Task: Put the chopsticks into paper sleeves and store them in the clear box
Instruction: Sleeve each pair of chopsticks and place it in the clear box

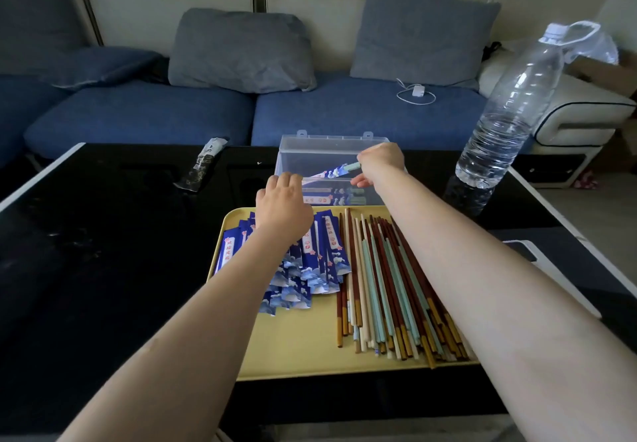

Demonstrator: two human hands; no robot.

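Observation:
A clear box (327, 152) with its lid up stands behind the yellow tray (286, 348). My right hand (381, 162) pinches a sleeved pair of pale green chopsticks (332, 171) by its top end, slanted over the box opening. Another sleeved pair (331, 197) lies inside on the bottom. My left hand (282, 204) rests on the box's front left edge, fingers curled over the rim. On the tray, blue paper sleeves (310, 269) are piled at the left and loose chopsticks (389, 286) in red, cream and green lie at the right.
The tray sits on a black glossy table (103, 252). A large plastic water bottle (510, 111) stands at the right of the box. A dark wrapper (203, 166) lies at the back left. A blue sofa with cushions (241, 52) runs behind the table.

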